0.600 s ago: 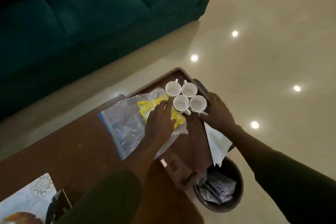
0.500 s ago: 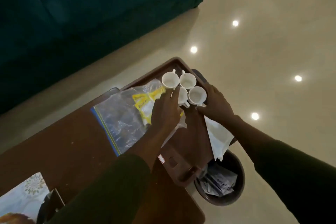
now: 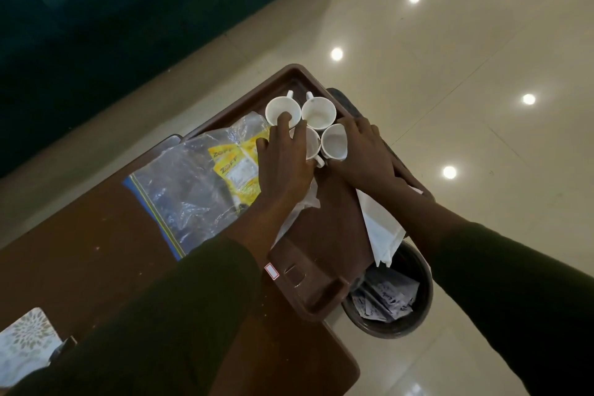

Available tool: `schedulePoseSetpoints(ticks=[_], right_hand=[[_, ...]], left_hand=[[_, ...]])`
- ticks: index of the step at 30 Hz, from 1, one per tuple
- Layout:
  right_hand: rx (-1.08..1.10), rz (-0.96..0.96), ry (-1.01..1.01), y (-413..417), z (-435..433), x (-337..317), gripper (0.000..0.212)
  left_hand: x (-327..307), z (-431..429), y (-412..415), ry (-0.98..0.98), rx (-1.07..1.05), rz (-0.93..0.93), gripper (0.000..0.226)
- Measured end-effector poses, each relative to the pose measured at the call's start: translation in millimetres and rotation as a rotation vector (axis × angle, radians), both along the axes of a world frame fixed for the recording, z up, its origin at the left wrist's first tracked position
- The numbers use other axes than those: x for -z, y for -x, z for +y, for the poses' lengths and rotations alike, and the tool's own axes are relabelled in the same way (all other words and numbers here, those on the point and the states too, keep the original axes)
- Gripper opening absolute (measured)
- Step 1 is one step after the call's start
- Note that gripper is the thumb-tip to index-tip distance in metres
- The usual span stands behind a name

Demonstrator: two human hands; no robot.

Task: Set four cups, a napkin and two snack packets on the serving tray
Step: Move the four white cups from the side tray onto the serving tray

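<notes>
Fingers (image 3: 284, 120) of the left hand (image 3: 283, 164), off the packets (image 3: 239, 167), now curl over a cup (image 3: 280, 110) rim; right hand (image 3: 363, 154) cups another (image 3: 334, 146), four clustered on the tray (image 3: 321, 235).

Support: dark brown wooden table (image 3: 80, 235) | On it: brown serving tray (image 3: 334, 228) overhanging the right edge; clear zip bag (image 3: 186, 190) lying partly over the tray rim; floral-patterned item (image 3: 22, 344) at the near left corner.
</notes>
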State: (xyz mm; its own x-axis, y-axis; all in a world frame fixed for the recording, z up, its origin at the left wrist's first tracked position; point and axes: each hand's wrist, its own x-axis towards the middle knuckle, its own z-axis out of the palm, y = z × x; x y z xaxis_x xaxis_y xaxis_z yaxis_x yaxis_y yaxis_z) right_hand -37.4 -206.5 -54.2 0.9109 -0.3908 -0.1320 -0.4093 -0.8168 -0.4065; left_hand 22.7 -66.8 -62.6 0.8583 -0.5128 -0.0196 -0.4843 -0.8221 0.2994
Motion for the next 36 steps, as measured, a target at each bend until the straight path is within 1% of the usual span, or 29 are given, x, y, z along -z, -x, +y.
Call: schedulePoseSetpoints(ticks=[7,11,13,17,20,22,25,28,32,36], right_hand=[[0.031,0.005,-0.038,1.0,3.8,-5.0,0.058],[0.03,0.015,-0.056,9.0,-0.4,-19.7,0.066],[0.048,-0.002,-0.038,13.8,-2.0,-32.1,0.07],[0.051,-0.036,-0.005,17.6,-1.0,-59.0,0.072],[0.025,-0.075,0.054,11.5,7.1,-81.8,0.071],[-0.005,-0.111,0.098,3.1,18.4,-96.9,0.069],[-0.081,-0.18,0.107,-10.2,51.6,-116.4,0.066],[-0.152,-0.232,0.097,-24.6,96.5,-128.7,0.062],[-0.271,-0.213,0.078,-38.4,175.3,-132.2,0.062],[-0.455,-0.169,0.058,-38.8,266.5,-122.4,0.067]], left_hand=[[-1.7,-4.5,-3.1,0.033,0.004,0.007,0.056],[-7.2,-7.2,1.1,0.093,0.028,0.018,0.06],[-13.1,-8.6,5.6,0.132,0.034,0.027,0.062],[-32.3,-3.8,11.6,0.196,0.049,0.033,0.063],[-53.7,12.1,9.4,0.248,0.027,0.0,0.066],[-67.5,27.9,4.3,0.283,-0.005,-0.035,0.064],[-86.6,65.5,-2.1,0.34,-0.095,-0.089,0.059],[-101.2,111.9,-3.6,0.373,-0.168,-0.118,0.064],[-105.6,195.3,5.5,0.332,-0.282,-0.131,0.065],[-93.9,299.6,36.8,0.283,-0.462,-0.101,0.066]])
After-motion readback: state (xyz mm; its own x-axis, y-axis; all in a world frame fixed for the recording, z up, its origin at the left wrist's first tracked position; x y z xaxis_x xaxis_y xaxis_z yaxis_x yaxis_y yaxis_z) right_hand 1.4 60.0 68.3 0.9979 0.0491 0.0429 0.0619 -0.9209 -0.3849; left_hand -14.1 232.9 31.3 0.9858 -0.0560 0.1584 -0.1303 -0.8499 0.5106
